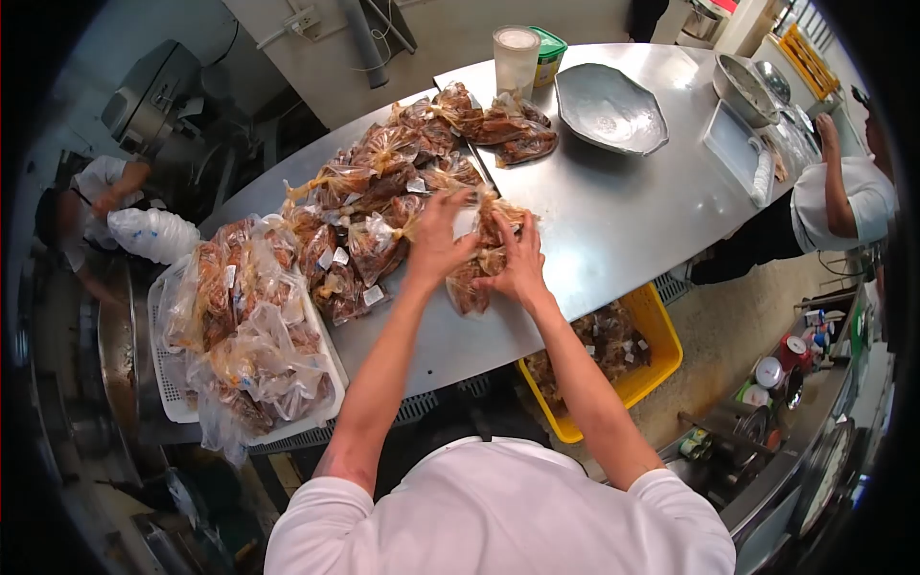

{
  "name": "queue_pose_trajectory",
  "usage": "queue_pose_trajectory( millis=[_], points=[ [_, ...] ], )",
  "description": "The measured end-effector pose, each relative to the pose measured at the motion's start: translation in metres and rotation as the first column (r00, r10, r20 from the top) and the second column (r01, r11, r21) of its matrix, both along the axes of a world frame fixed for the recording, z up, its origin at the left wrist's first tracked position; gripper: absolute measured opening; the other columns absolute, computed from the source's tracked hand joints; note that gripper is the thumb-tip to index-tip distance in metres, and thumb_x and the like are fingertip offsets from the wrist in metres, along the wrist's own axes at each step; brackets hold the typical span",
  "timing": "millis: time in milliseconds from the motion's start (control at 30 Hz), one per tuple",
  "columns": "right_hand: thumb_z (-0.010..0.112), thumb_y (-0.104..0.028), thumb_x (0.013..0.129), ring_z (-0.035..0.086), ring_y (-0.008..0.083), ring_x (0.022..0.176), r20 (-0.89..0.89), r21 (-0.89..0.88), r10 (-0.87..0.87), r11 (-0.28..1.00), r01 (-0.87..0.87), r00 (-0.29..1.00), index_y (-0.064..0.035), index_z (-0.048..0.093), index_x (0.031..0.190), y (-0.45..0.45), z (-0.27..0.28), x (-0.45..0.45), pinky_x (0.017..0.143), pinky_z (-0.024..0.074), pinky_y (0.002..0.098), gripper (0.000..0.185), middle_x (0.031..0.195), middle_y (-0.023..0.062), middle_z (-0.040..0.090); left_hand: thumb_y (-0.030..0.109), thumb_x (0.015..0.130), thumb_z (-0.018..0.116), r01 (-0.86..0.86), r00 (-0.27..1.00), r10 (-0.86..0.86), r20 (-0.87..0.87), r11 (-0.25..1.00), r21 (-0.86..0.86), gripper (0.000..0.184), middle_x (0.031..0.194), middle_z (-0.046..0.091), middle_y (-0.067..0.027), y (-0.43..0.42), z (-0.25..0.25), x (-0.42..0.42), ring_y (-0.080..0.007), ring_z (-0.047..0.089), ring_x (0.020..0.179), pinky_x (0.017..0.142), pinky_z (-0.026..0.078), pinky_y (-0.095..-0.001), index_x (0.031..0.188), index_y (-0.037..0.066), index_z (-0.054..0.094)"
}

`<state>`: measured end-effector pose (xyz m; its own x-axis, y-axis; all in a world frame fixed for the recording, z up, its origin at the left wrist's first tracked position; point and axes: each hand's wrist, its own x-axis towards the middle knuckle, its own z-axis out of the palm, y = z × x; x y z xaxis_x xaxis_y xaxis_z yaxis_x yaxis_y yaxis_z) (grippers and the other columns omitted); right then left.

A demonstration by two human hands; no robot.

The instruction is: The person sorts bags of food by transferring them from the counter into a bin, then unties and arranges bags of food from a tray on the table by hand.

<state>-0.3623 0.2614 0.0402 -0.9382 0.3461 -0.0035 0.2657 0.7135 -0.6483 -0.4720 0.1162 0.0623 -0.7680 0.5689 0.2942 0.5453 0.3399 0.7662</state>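
Note:
Many clear plastic bags of reddish-brown food [374, 172] lie heaped on the metal table [613, 211], several with small white labels. My left hand [443, 240] is over the right edge of this heap, fingers spread. Close to its right, my right hand [517, 259] has its fingers apart and touches a bag [470, 287] lying between the two hands. A white perforated crate [335, 383] full of similar bags stands left of my arms. Below the table edge at the right is a yellow crate [671, 369] with more bags in it.
Behind the heap stand a whitish container [516, 62], a green-lidded tub [548, 57] and a large metal tray [611, 110]. A bowl [746, 91] and a pale tray [733, 153] sit far right. One person [843, 196] stands at the right, another [101, 196] at the left.

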Motion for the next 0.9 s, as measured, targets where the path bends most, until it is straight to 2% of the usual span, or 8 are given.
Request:
queue_pose_trajectory(
  millis=[67,167,267,333,433,600,800,900],
  points=[
    [0.1,-0.027,0.041,0.033,0.0524,0.136,0.042,0.016,0.027,0.999,-0.027,0.999,-0.0358,0.038,0.15,0.01,-0.001,-0.014,0.101,0.0415,0.0674,0.125,0.161,0.0227,0.015,0.029,0.065,0.087,-0.358,0.89,0.158,-0.429,0.824,-0.439,0.081,0.143,0.047,-0.0225,-0.031,0.02,0.0,-0.0446,0.051,0.124,0.104,0.044,-0.0473,0.139,0.026,0.056],
    [0.098,-0.03,0.042,0.051,0.0445,0.12,0.231,0.059,0.078,0.994,-0.094,0.97,-0.028,0.049,0.141,0.021,0.003,-0.037,0.096,0.0513,0.0549,0.111,0.15,0.0199,0.032,0.014,0.064,0.085,-0.221,0.965,0.041,-0.258,0.657,-0.721,0.072,0.136,0.049,-0.0224,-0.043,0.009,-0.006,-0.0438,0.053,0.121,0.098,0.048,-0.0488,0.132,0.021,0.062],
    [0.094,-0.023,0.052,0.057,0.0411,0.112,0.098,-0.206,0.174,0.967,-0.151,0.98,-0.0176,0.058,0.129,0.052,-0.004,-0.044,0.098,0.051,0.0513,0.084,0.139,0.0197,0.044,0.016,0.06,0.086,-0.185,0.976,0.079,-0.202,0.79,-0.584,0.062,0.122,0.055,-0.02,-0.047,-0.008,-0.032,-0.0401,0.059,0.108,0.09,0.05,-0.0464,0.118,0.014,0.067],
    [0.082,-0.015,0.067,0.063,0.0327,0.101,-0.034,-0.08,0.127,0.988,-0.13,0.991,-0.0084,0.064,0.113,0.072,-0.028,-0.044,0.085,0.0569,0.0454,0.05,0.121,0.0173,0.054,0.02,0.055,0.089,-0.243,0.958,0.156,-0.239,0.887,-0.393,0.056,0.111,0.058,-0.0167,-0.046,0.008,-0.024,-0.0378,0.061,0.1,0.086,0.051,-0.0465,0.108,0.011,0.07],
    [0.067,-0.006,0.073,0.062,0.0165,0.068,-0.041,-0.639,-0.024,0.769,-0.008,0.999,-0.0055,0.064,0.101,0.084,-0.047,-0.031,0.055,0.0548,0.0294,0.028,0.091,0.0055,0.06,0.023,0.052,0.09,-0.093,0.964,0.15,0.218,0.964,-0.25,0.064,0.115,0.06,-0.0167,-0.048,0.037,0.015,-0.0379,0.06,0.107,0.091,0.051,-0.045,0.111,0.011,0.068],
    [0.057,0.002,0.068,0.062,0.015,0.063,0.093,-0.909,-0.135,0.393,0.14,0.986,-0.0043,0.065,0.103,0.103,-0.046,-0.013,0.048,0.0517,0.0289,0.036,0.089,0.0033,0.064,0.015,0.058,0.084,-0.137,0.976,0.047,-0.21,0.889,-0.438,0.048,0.114,0.061,-0.018,-0.011,-0.038,0.097,-0.0427,0.054,0.118,0.094,0.05,-0.0459,0.102,0.009,0.066],
    [0.052,-0.004,0.069,0.066,0.0175,0.074,-0.029,-1.0,-0.326,0.019,-0.024,0.945,-0.002,0.061,0.119,0.118,-0.041,0.054,0.046,0.0502,0.0272,0.051,0.097,0.0091,0.068,0.014,0.06,0.082,-0.035,0.902,0.164,0.399,0.95,-0.31,0.039,0.099,0.066,-0.0144,-0.017,-0.002,0.077,-0.0401,0.062,0.098,0.082,0.052,-0.0439,0.089,0.008,0.058],
    [0.051,-0.003,0.069,0.069,0.0225,0.087,-0.027,-0.986,-0.38,-0.141,-0.087,0.925,0.0011,0.056,0.128,0.121,-0.053,0.099,0.056,0.0547,0.0312,0.06,0.108,0.0133,0.069,0.019,0.059,0.085,-0.011,0.927,0.096,0.362,0.973,-0.229,0.06,0.108,0.07,-0.0159,-0.006,-0.013,0.039,-0.0335,0.068,0.099,0.083,0.053,-0.0415,0.112,0.006,0.06]
  ],
)
